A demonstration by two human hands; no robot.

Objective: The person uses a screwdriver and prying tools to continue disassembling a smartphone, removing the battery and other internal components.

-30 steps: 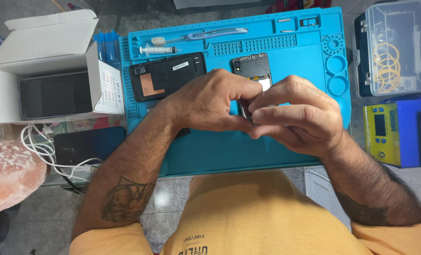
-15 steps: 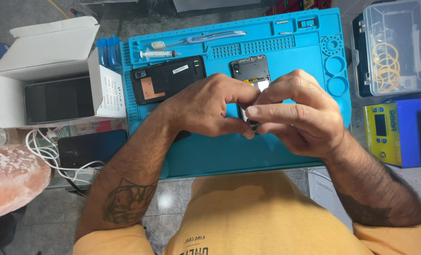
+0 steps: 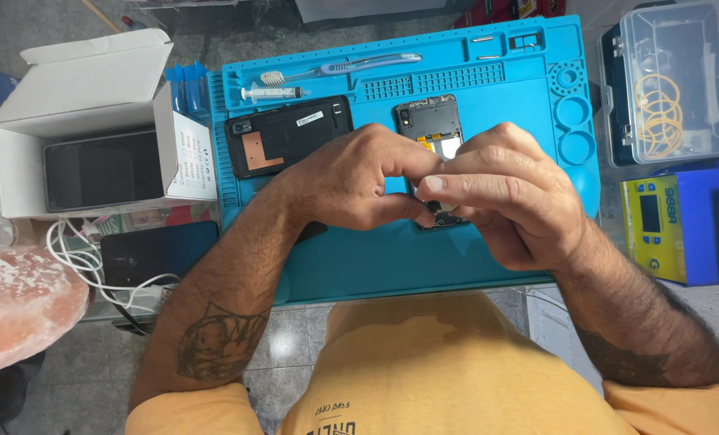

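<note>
Phone: opened handset (image 3: 434, 129) lay on the blue repair mat (image 3: 359, 258), lower half hidden under both hands.
Left hand: left hand (image 3: 351, 181) was curled shut, fingertips pinching at the phone's middle.
Right hand: right hand (image 3: 509, 197) was closed, thumb and forefinger gripping a small pale part; exact part unclear.
Nearby: black back cover (image 3: 287, 135), syringe (image 3: 272, 93), toothbrush (image 3: 339, 68).
Tip: brace wrists on mat, pinch lightly, lift straight.
</note>
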